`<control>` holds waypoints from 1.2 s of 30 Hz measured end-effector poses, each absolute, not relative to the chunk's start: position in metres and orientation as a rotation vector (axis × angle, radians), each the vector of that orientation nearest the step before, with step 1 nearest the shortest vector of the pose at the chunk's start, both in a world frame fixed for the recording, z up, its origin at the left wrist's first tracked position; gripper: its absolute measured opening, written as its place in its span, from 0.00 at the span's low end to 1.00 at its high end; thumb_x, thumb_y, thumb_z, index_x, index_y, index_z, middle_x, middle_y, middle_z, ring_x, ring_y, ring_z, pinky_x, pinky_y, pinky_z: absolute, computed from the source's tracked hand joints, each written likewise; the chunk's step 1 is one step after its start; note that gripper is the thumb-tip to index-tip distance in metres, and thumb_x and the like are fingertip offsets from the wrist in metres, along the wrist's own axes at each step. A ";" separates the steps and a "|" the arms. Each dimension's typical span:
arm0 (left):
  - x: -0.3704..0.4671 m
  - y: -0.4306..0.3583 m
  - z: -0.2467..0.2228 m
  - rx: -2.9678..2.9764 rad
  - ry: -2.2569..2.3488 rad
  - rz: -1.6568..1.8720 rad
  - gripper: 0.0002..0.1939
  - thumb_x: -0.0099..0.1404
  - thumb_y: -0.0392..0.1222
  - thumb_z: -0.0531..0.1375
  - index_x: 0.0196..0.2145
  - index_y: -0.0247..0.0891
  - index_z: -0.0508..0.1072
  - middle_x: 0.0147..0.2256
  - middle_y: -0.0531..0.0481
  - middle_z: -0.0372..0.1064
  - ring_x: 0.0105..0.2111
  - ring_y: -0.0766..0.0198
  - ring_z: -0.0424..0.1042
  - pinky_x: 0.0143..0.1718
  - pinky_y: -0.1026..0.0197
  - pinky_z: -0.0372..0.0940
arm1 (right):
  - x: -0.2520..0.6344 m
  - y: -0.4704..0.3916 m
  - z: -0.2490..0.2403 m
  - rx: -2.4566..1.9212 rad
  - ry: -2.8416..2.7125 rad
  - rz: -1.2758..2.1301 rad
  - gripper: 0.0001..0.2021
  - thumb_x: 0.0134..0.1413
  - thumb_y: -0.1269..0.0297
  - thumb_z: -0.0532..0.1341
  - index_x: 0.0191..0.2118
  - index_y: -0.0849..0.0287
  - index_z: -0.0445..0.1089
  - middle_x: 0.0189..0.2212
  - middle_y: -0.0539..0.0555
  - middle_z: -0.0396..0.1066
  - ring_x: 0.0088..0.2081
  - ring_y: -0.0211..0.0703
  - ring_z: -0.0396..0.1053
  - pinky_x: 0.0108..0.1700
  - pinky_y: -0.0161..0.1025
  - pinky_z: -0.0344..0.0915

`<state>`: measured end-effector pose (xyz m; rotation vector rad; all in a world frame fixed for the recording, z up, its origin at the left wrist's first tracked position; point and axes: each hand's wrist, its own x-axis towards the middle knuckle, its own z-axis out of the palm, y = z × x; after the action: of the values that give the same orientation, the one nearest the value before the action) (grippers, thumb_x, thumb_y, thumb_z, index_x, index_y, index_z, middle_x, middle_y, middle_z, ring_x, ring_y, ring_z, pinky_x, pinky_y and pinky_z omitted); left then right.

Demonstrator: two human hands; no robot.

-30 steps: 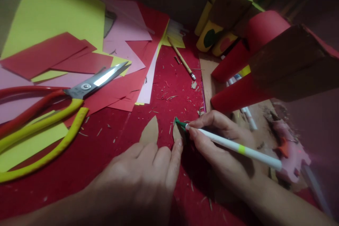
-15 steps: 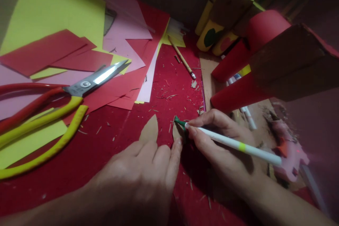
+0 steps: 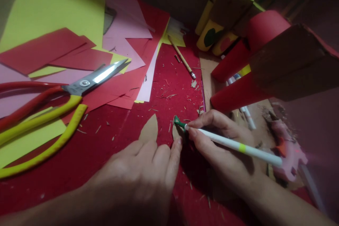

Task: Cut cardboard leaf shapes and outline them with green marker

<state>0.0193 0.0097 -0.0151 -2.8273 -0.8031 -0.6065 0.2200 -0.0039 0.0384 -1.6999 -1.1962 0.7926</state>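
My right hand (image 3: 225, 144) pinches a white marker (image 3: 227, 142) with a yellow-green band. Its green tip touches the upper end of a small brown leaf-shaped piece (image 3: 176, 134), where some green colour shows. My left hand (image 3: 148, 169) lies on the red surface (image 3: 106, 148), with a fingertip pressing the lower part of that piece. Under the other fingers of my left hand, a second brown leaf-shaped piece (image 3: 149, 129) sticks out, its tip pointing away from me.
Large scissors (image 3: 84, 83) with red and yellow handles lie at left on coloured paper (image 3: 60, 10). A pencil (image 3: 182, 58) and scraps lie ahead. Red tubes with brown cardboard (image 3: 291, 63), yellow tubes (image 3: 209, 37) and a pink tool (image 3: 288, 152) are at right.
The green patch at the tip of the right-hand leaf piece looks slightly larger. Both hands have stayed almost in place.
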 end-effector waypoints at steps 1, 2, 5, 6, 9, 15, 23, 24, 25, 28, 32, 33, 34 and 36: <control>0.021 0.009 -0.014 -2.828 -0.805 -0.603 0.28 0.73 0.40 0.55 0.68 0.39 0.74 0.33 0.50 0.77 0.39 0.49 0.74 0.41 0.49 0.68 | 0.220 -0.004 0.039 -1.688 -1.210 0.799 0.05 0.52 0.65 0.69 0.27 0.53 0.76 0.19 0.48 0.76 0.21 0.38 0.71 0.22 0.31 0.64; 0.023 0.008 -0.012 -2.832 -0.811 -0.588 0.27 0.73 0.39 0.55 0.67 0.39 0.76 0.33 0.50 0.76 0.36 0.51 0.73 0.38 0.49 0.67 | 0.221 -0.005 0.039 -1.682 -1.220 0.811 0.05 0.52 0.66 0.69 0.27 0.53 0.75 0.20 0.48 0.76 0.21 0.38 0.71 0.22 0.31 0.64; 0.027 0.006 -0.003 -2.855 -0.834 -0.465 0.26 0.74 0.37 0.56 0.65 0.36 0.77 0.34 0.49 0.78 0.30 0.54 0.70 0.34 0.50 0.65 | 0.222 -0.007 0.039 -1.709 -1.207 0.853 0.05 0.53 0.66 0.69 0.27 0.53 0.75 0.19 0.47 0.75 0.21 0.38 0.70 0.22 0.31 0.64; 0.028 0.006 -0.001 -2.860 -0.843 -0.412 0.25 0.73 0.36 0.57 0.65 0.36 0.77 0.34 0.48 0.78 0.30 0.54 0.70 0.34 0.50 0.65 | 0.222 -0.007 0.039 -1.722 -1.191 0.858 0.05 0.54 0.66 0.69 0.28 0.53 0.75 0.19 0.47 0.75 0.21 0.38 0.70 0.22 0.31 0.65; 0.027 0.007 0.002 -2.874 -0.796 -0.401 0.23 0.74 0.37 0.57 0.63 0.37 0.79 0.33 0.49 0.78 0.29 0.55 0.71 0.31 0.52 0.65 | 0.222 -0.006 0.038 -1.737 -1.177 0.855 0.05 0.55 0.64 0.69 0.28 0.53 0.76 0.20 0.48 0.75 0.22 0.40 0.71 0.23 0.32 0.67; 0.024 0.011 -0.002 -2.900 -0.763 -0.457 0.24 0.75 0.36 0.57 0.65 0.33 0.76 0.33 0.48 0.79 0.29 0.53 0.72 0.30 0.51 0.65 | 0.222 -0.005 0.039 -1.707 -1.223 0.878 0.06 0.52 0.67 0.70 0.27 0.53 0.75 0.20 0.48 0.75 0.21 0.39 0.70 0.22 0.32 0.65; 0.026 0.016 0.012 -2.873 -0.651 -0.323 0.22 0.77 0.35 0.55 0.63 0.26 0.75 0.34 0.47 0.79 0.30 0.53 0.77 0.32 0.51 0.71 | 0.220 -0.005 0.036 -1.739 -1.157 0.857 0.06 0.56 0.62 0.70 0.29 0.52 0.76 0.21 0.49 0.75 0.23 0.40 0.71 0.23 0.32 0.67; 0.026 0.016 0.011 -2.870 -0.656 -0.342 0.22 0.77 0.35 0.55 0.63 0.27 0.76 0.34 0.46 0.80 0.30 0.53 0.77 0.32 0.51 0.72 | 0.220 -0.005 0.036 -1.742 -1.166 0.853 0.06 0.56 0.63 0.69 0.28 0.52 0.76 0.20 0.49 0.75 0.23 0.40 0.71 0.23 0.32 0.66; 0.027 0.016 0.010 -2.873 -0.665 -0.375 0.22 0.76 0.35 0.55 0.63 0.27 0.76 0.34 0.47 0.79 0.30 0.53 0.77 0.32 0.51 0.71 | 0.220 -0.005 0.037 -1.747 -1.180 0.846 0.06 0.55 0.63 0.69 0.28 0.52 0.76 0.20 0.48 0.75 0.22 0.40 0.71 0.22 0.32 0.66; 0.027 0.016 0.009 -2.902 -0.692 -0.444 0.22 0.75 0.34 0.56 0.62 0.28 0.77 0.32 0.48 0.78 0.26 0.55 0.73 0.27 0.52 0.67 | 0.221 -0.005 0.040 -1.747 -1.244 0.833 0.05 0.53 0.66 0.69 0.27 0.52 0.75 0.20 0.48 0.76 0.21 0.39 0.71 0.22 0.32 0.65; 0.025 0.016 0.013 -2.917 -0.676 -0.371 0.19 0.77 0.34 0.56 0.60 0.29 0.78 0.32 0.49 0.79 0.26 0.56 0.72 0.28 0.52 0.69 | 0.223 -0.005 0.041 -1.719 -1.277 0.815 0.05 0.52 0.68 0.69 0.28 0.52 0.76 0.21 0.47 0.77 0.21 0.38 0.71 0.21 0.31 0.64; 0.024 0.016 0.014 -2.917 -0.675 -0.373 0.20 0.77 0.35 0.56 0.60 0.29 0.78 0.32 0.49 0.79 0.26 0.56 0.73 0.28 0.53 0.69 | 0.223 -0.005 0.041 -1.716 -1.274 0.814 0.05 0.53 0.67 0.69 0.28 0.52 0.76 0.21 0.47 0.77 0.21 0.38 0.71 0.21 0.31 0.63; 0.024 0.016 0.014 -2.917 -0.678 -0.378 0.20 0.77 0.35 0.56 0.60 0.29 0.78 0.32 0.50 0.79 0.27 0.56 0.73 0.28 0.53 0.69 | 0.223 -0.005 0.041 -1.715 -1.275 0.818 0.05 0.53 0.67 0.69 0.28 0.52 0.76 0.21 0.47 0.77 0.21 0.38 0.71 0.21 0.31 0.63; 0.024 0.016 0.014 -2.921 -0.692 -0.389 0.20 0.76 0.34 0.56 0.60 0.29 0.78 0.32 0.49 0.78 0.27 0.56 0.73 0.27 0.53 0.69 | 0.223 -0.006 0.041 -1.720 -1.293 0.828 0.05 0.52 0.67 0.69 0.28 0.52 0.75 0.21 0.48 0.77 0.21 0.39 0.72 0.21 0.32 0.64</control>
<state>0.0243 0.0155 0.0144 -2.9213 -0.6921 -0.3888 0.2234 -0.0056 0.0410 -1.7195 -1.2931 0.8277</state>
